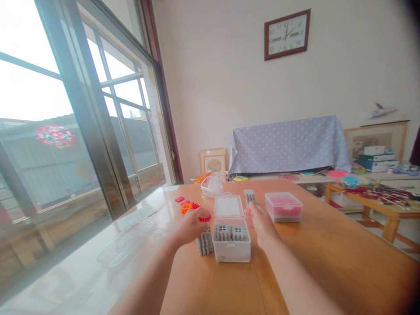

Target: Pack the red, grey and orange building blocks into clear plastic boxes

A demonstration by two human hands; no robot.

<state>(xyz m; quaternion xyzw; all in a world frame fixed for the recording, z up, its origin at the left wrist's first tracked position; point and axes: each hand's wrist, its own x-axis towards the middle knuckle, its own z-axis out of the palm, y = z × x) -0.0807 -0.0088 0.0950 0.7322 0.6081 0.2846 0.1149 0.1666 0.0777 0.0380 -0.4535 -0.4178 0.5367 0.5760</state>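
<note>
My left hand (192, 225) has its fingers curled just above a stack of grey toothed plastic pieces (205, 243); what is between the fingertips is hidden. Orange pieces (187, 208) and red pieces (205, 218) lie just beyond it. On the other side, my right hand (260, 223) is closed, its thumb against the lower end of a small grey stack (249, 196). Between my hands stands a clear plastic box (232, 252), its lid (228, 206) folded back. Grey pieces with window-like openings (230, 232) stand upright in it.
Right of my hands stands a lidded clear box (283, 207) with pink-red contents. Another clear container (210, 187) is at the table's far edge. Transparent trays or lids (126, 243) and a printed sheet (139, 215) lie on the left, by the window. The wooden table (315, 262) has a lengthwise seam.
</note>
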